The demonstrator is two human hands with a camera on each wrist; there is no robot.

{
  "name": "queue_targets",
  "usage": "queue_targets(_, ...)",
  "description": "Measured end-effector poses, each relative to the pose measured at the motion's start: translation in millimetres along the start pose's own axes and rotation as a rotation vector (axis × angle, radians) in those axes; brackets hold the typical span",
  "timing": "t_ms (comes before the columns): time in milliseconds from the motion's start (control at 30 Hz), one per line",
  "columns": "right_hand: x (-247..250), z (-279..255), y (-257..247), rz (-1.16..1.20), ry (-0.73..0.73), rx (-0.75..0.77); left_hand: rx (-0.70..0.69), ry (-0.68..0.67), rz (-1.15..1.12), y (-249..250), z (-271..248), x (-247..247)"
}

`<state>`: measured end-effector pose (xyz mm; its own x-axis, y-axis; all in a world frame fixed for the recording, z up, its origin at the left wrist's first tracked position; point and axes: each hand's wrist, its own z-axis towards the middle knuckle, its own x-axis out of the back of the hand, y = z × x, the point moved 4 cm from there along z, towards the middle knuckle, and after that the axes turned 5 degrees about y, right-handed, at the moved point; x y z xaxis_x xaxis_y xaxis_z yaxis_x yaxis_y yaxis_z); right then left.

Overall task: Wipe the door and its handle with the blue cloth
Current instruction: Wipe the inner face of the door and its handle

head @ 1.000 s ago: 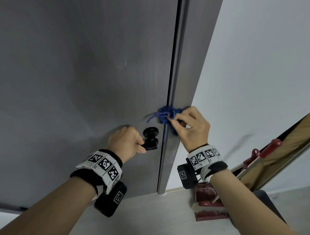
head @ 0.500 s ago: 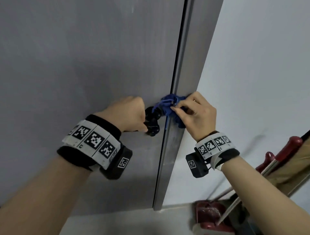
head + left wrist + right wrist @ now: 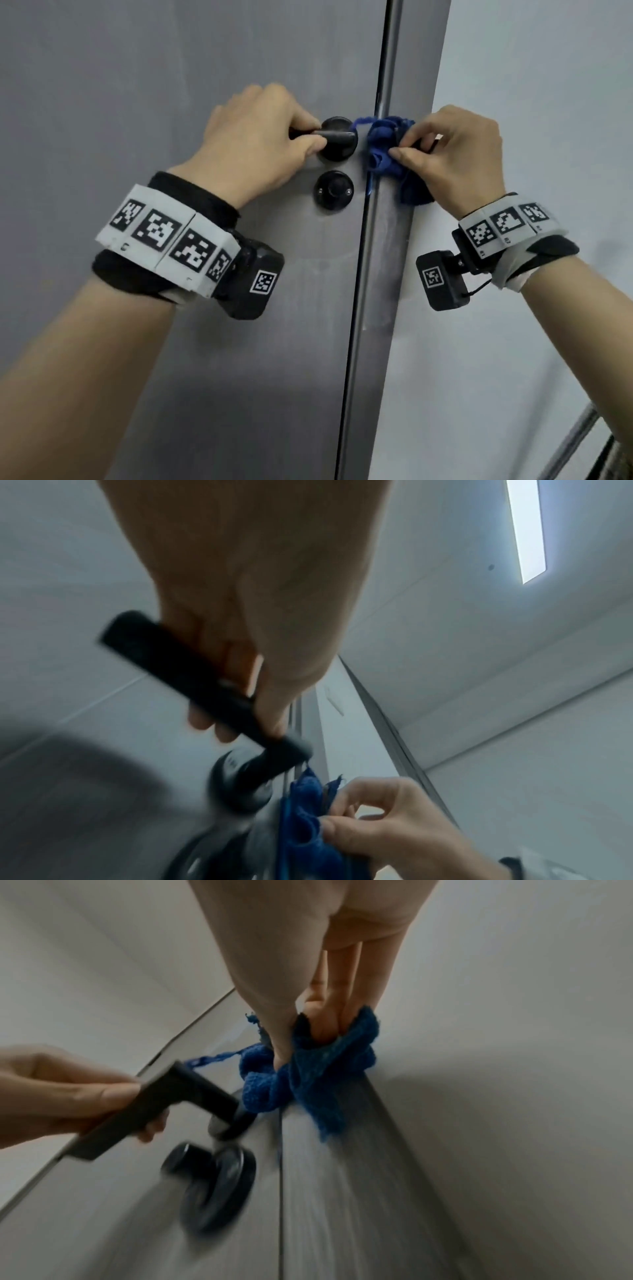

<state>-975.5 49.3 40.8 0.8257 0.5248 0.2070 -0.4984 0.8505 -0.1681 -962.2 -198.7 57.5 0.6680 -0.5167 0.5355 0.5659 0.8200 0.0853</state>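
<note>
The grey door (image 3: 171,85) fills the left of the head view, its narrow edge (image 3: 383,274) facing me. My left hand (image 3: 260,144) grips the black lever handle (image 3: 334,136) (image 3: 192,685) (image 3: 164,1104), fingers curled round the bar. My right hand (image 3: 455,154) pinches the bunched blue cloth (image 3: 387,144) (image 3: 308,1069) (image 3: 304,823) and presses it against the door's edge, level with the handle. A loose blue thread trails towards the handle. A black round lock knob (image 3: 334,190) (image 3: 212,1177) sits just below the handle.
A pale wall (image 3: 531,102) runs right of the door edge. A metal pole (image 3: 568,442) leans at the bottom right corner. In the left wrist view a ceiling light strip (image 3: 525,528) shows above.
Both hands now sit higher and larger in the head view, which has tilted up; the red tool and floor have left the frame. The cloth stays on the door edge beside the handle.
</note>
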Motion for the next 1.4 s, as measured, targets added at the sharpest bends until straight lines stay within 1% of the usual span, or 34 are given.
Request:
queue_targets(67,-5.9,-36.6,6.4,-0.026,-0.007,-0.002,-0.09,0.137,-0.029,-5.2,-13.6,-13.8)
queue_targets(133,-13.9,-77.4,11.5,-0.03,-0.047,-0.021,-0.177,0.206,0.003,-8.3,-18.2,-23.2)
queue_targets(233,-23.2,-143.2,16.3,-0.054,-0.129,0.005,-0.182,0.266,0.015,-9.1,-16.9,-26.9)
queue_targets(300,-29.5,-171.7,21.5,-0.062,-0.174,-0.007,-0.173,0.291,-0.007,-9.6,-16.9,-28.1)
queue_targets(333,-32.0,-177.8,24.3,-0.068,-0.185,-0.021,-0.171,0.303,-0.025,-9.9,-17.6,-28.4)
queue_targets(400,-33.8,-175.4,25.5,-0.082,-0.192,-0.027,-0.163,0.318,-0.044,-9.1,-17.9,-28.6)
queue_targets(467,-31.6,-156.9,19.3,-0.09,-0.173,-0.022,-0.156,0.31,-0.047,-8.4,-17.1,-29.5)
queue_targets(633,-18.9,-61.4,-3.9,-0.102,0.007,0.015,-0.15,0.319,-0.064,-10.4,-17.3,-28.6)
queue_targets(700,-17.8,-44.3,-8.1,-0.09,0.045,0.013,-0.155,0.336,-0.054,-9.4,-18.0,-29.0)
queue_targets(733,-18.7,-47.5,-7.5,-0.082,0.06,0.012,-0.162,0.347,-0.043,-8.9,-19.2,-29.9)
queue_targets(833,-25.4,-94.0,2.3,-0.05,0.07,0.012,-0.165,0.437,-0.022,-14.8,-31.2,-34.5)
queue_targets(900,-33.1,-142.5,13.2,-0.009,0.031,0.002,-0.123,0.52,-0.004,-29.6,-49.0,-38.7)
queue_targets(933,-37.5,-169.8,18.7,0.001,-0.001,-0.002,-0.093,0.532,0.012,-37.4,-60.6,-42.2)
queue_targets(1000,-47.6,-225.8,28.8,0.004,-0.079,-0.002,-0.041,0.498,0.017,-48.4,-83.3,-50.9)
queue_targets(1033,-52.4,-251.7,33.9,0.001,-0.122,-0.007,-0.026,0.455,0.012,-51.9,-92.6,-56.9)
queue_targets(1100,-60.4,-289.5,39.7,-0.016,-0.203,-0.022,0.008,0.335,0.036,-58.0,-106.2,-72.4)
queue_targets(1133,-62.7,-298.9,40.6,-0.025,-0.233,-0.017,0.033,0.268,0.051,-61.3,-110.6,-80.9)
queue_targets(1200,-61.5,-294.8,38.0,-0.046,-0.279,0.032,0.077,0.162,0.08,-65.7,-115.4,-92.0)
queue_targets(1233,-59.5,-282.9,34.5,-0.059,-0.281,0.062,0.084,0.14,0.101,-67.1,-115.6,-93.5)
queue_targets(1267,-55.7,-265.3,29.3,-0.069,-0.252,0.077,0.08,0.132,0.116,-67.9,-115.0,-93.1)
queue_targets(1400,-34.3,-152.7,6.4,-0.04,0.018,0.077,0.037,0.145,0.148,-68.4,-111.9,-83.8)
